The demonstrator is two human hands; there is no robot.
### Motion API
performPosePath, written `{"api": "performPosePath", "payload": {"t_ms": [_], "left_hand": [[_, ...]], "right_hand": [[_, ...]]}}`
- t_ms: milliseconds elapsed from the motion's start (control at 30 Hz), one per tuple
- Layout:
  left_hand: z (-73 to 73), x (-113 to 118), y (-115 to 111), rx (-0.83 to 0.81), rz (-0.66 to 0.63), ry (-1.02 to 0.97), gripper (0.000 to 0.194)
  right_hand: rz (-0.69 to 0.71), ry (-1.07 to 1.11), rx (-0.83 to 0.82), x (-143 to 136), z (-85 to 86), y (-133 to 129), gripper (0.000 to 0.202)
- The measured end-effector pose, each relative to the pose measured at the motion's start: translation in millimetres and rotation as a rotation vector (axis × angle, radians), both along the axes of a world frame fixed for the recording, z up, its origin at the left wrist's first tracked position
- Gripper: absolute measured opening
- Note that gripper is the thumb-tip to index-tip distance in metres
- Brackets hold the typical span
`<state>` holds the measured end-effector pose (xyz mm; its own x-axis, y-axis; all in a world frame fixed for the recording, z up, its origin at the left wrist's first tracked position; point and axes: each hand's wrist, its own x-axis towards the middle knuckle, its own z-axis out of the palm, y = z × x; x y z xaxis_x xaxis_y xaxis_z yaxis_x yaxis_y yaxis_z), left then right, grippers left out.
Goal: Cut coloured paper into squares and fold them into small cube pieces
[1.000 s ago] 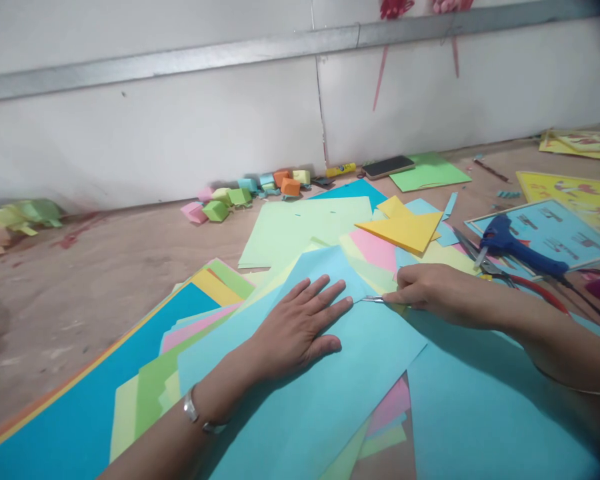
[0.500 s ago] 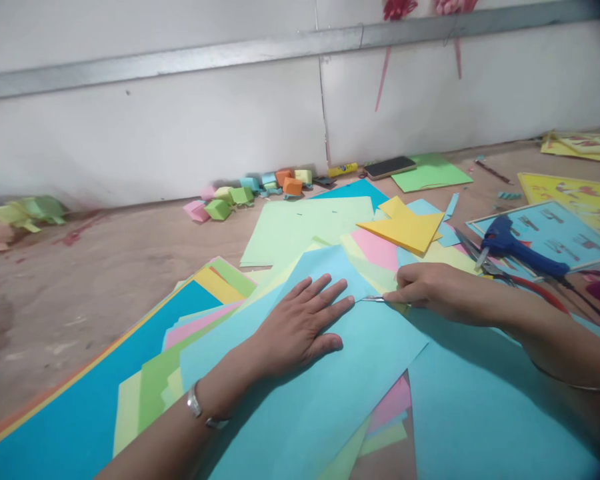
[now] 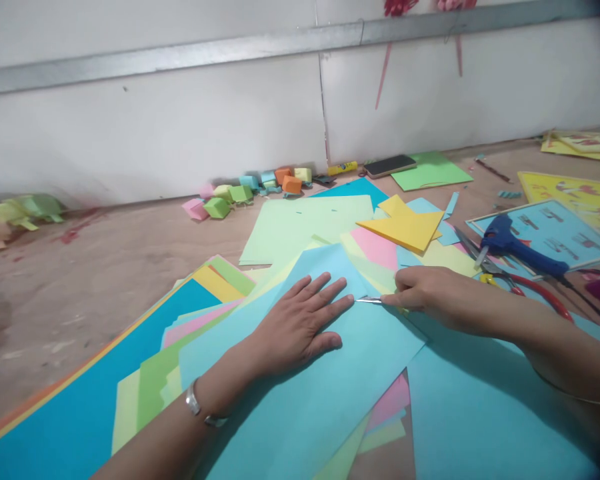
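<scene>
My left hand (image 3: 305, 327) lies flat with fingers spread on a light blue paper sheet (image 3: 300, 427), which rests on a pile of coloured paper. My right hand (image 3: 420, 293) is closed around a thin pointed metal blade (image 3: 369, 301); its handle is hidden in the fingers, so I cannot tell the exact tool. The blade lies low over the sheet, its tip beside my left index fingertip. A cut line or edge shows in the paper just above the blade.
A blue glue gun (image 3: 520, 250) and red-handled scissors (image 3: 540, 293) lie at the right, by picture cards (image 3: 555, 233). Folded yellow paper (image 3: 405, 227), a phone (image 3: 390, 167), a glue stick (image 3: 343, 169) and several paper cubes (image 3: 217, 208) lie farther back, near the wall.
My right hand has shifted slightly left and down, and the blade tip sits a little farther left, at my left index fingertip. My left hand stays in place.
</scene>
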<state>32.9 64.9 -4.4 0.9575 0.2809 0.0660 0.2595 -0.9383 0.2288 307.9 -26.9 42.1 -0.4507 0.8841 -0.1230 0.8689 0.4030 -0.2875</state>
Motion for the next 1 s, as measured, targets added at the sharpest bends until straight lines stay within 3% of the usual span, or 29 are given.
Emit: {"api": "performPosePath", "payload": {"t_ms": [133,233,533,700,900,1000], "left_hand": [[0.5,0,0,0.025,-0.008,0.026,0.062],[0.9,0,0,0.047,-0.008,0.036,0.062],[0.1,-1,0,0.087,-0.013,0.07,0.065],[-0.4,-2,1,0.086,-0.024,0.064,0.065],[-0.2,0,0,0.046,-0.02,0.072,0.067],[14.0,-1,0,0.006,-0.008,0.048,0.066]], "right_hand": [[-0.18,0.042,-0.076,-10,6.9,-4,0.042],[-0.223,0.074,-0.067,-17,7.3,-8,0.04],[-0.054,0.106,0.086,-22,-16.2,-2,0.033],[-0.096,0.156,0.079,-33,-15.3,-2,0.029],[-0.264,0.226,-0.027,-52,-16.8,-2,0.032],[-0.166,0.241,0.035,-49,-22.2,0,0.028]]}}
